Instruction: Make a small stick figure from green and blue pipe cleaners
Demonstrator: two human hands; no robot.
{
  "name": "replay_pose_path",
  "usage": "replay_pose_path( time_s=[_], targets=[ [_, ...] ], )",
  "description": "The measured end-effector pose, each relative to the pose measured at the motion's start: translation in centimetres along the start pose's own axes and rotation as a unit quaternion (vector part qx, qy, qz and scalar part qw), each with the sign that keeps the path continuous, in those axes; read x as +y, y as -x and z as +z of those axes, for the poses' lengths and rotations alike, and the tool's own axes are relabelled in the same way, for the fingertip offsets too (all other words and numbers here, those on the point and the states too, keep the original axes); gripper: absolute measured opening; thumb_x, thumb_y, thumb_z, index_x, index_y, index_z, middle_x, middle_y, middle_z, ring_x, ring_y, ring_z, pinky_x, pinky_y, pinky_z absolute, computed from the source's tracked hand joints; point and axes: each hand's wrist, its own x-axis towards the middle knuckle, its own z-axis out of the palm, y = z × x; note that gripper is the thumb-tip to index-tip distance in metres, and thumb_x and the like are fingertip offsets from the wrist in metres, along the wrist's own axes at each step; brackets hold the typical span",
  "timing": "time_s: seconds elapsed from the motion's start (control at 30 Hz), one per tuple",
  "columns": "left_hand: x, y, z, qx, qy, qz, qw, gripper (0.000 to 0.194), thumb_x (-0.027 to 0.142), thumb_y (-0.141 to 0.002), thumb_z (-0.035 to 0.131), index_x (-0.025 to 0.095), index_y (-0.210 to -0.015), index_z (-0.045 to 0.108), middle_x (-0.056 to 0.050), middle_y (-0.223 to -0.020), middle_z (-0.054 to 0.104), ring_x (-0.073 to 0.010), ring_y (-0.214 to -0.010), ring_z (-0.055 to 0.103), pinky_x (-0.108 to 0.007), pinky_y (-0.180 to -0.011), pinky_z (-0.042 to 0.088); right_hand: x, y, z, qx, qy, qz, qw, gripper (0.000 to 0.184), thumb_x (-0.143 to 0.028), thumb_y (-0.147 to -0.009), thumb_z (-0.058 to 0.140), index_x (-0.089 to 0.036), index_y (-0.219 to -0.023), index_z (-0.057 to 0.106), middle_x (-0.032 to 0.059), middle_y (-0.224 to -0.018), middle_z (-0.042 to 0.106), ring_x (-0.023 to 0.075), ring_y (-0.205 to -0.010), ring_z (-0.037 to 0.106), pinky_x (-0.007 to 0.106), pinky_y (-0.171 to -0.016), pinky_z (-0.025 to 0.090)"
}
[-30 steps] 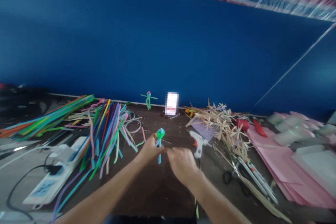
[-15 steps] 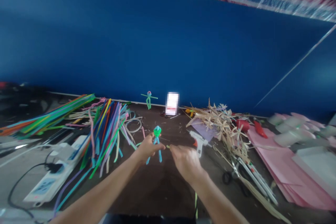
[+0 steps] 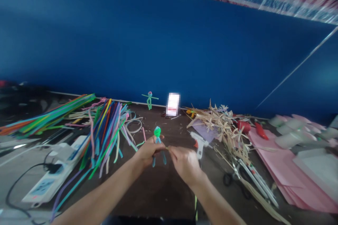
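Observation:
My left hand (image 3: 149, 150) is closed around the middle of a small pipe cleaner figure with a green head (image 3: 157, 132) and light blue legs (image 3: 154, 161) hanging below the fingers. Close beside it, my right hand (image 3: 183, 160) pinches the tip of a thin yellow-green pipe cleaner (image 3: 167, 148) against the figure's side. Most of that strip is hidden by the hand. A yellow-green length (image 3: 195, 204) shows below my right wrist; whether it is the same piece I cannot tell. A finished-looking green figure (image 3: 149, 100) with outstretched arms stands by the wall.
Left lie bundles of coloured pipe cleaners (image 3: 105, 130) and a white power strip (image 3: 43, 188). A glue gun (image 3: 200, 144) lies right of my hands. Beyond it are straw-coloured flowers (image 3: 224, 123), scissors (image 3: 228, 179) and pink sheets (image 3: 287, 175). A blurred bright screen (image 3: 173, 104) stands at the back.
My left hand has turned the figure, so both legs show, and shifted slightly left. The yellow-green tip showed between my hands; now my right hand has brought it against the left fingers.

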Motion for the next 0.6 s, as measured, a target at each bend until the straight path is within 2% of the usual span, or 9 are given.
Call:
replay_pose_path(
  time_s=[0.07,0.2,0.3,0.43,0.5,0.6],
  targets=[
    [0.1,0.2,0.0,-0.018,0.03,-0.007,0.999,0.036,0.015,-0.052,0.061,0.014,-0.086,0.048,0.008,-0.051,0.044,-0.0019,-0.039,0.03,-0.015,-0.036,0.015,0.2,0.1,0.4,0.031,-0.06,0.015,0.998,0.026,-0.02,-0.086,0.037,-0.02,-0.089,0.062,0.0041,-0.079,0.066,0.0123,-0.075,0.06,0.018,-0.068,0.039],
    [0.3,0.6,-0.2,-0.041,-0.01,0.014,0.999,0.037,0.023,-0.056,0.065,0.014,-0.088,0.05,0.005,-0.056,0.05,-0.0036,-0.043,0.036,-0.016,-0.038,0.021,0.5,0.0,0.6,0.079,-0.158,0.056,0.983,0.025,-0.021,-0.085,0.036,-0.019,-0.091,0.06,0.0037,-0.084,0.066,0.013,-0.075,0.06,0.018,-0.068,0.041],
    [0.4,0.7,-0.2,-0.048,-0.011,0.018,0.999,0.032,0.026,-0.061,0.062,0.014,-0.088,0.049,0.001,-0.063,0.057,-0.0053,-0.046,0.039,-0.017,-0.041,0.027,0.6,-0.2,0.1,0.083,-0.153,0.085,0.981,0.029,-0.023,-0.086,0.032,-0.016,-0.093,0.059,0.0053,-0.079,0.065,0.0138,-0.071,0.06,0.019,-0.064,0.041],
    [0.0,0.5,-0.5,-0.062,0.022,0.004,0.998,0.023,0.027,-0.064,0.057,0.013,-0.081,0.053,-0.004,-0.074,0.06,-0.0072,-0.052,0.044,-0.018,-0.045,0.034,0.5,-0.7,-0.8,0.071,-0.132,0.09,0.985,0.03,-0.025,-0.087,0.03,-0.017,-0.091,0.059,0.0047,-0.077,0.064,0.0136,-0.071,0.06,0.018,-0.062,0.04],
    [-0.2,0.4,-0.6,-0.07,0.007,0.007,0.997,0.022,0.029,-0.064,0.056,0.012,-0.078,0.056,-0.005,-0.074,0.06,-0.0068,-0.052,0.044,-0.017,-0.043,0.033,0.5,-1.0,-1.0,0.066,-0.134,0.091,0.985,0.031,-0.025,-0.087,0.029,-0.018,-0.089,0.059,0.0044,-0.078,0.065,0.0135,-0.073,0.06,0.018,-0.064,0.04],
    [-0.3,0.4,-0.8,-0.069,-0.04,-0.006,0.997,0.028,0.034,-0.066,0.055,0.01,-0.081,0.058,-0.003,-0.064,0.058,-0.0048,-0.044,0.04,-0.015,-0.036,0.025,1.0,-1.5,-1.2,0.071,-0.144,0.095,0.982,0.03,-0.023,-0.087,0.031,-0.02,-0.089,0.06,0.0038,-0.083,0.065,0.0136,-0.077,0.06,0.019,-0.068,0.04]
  ],
)
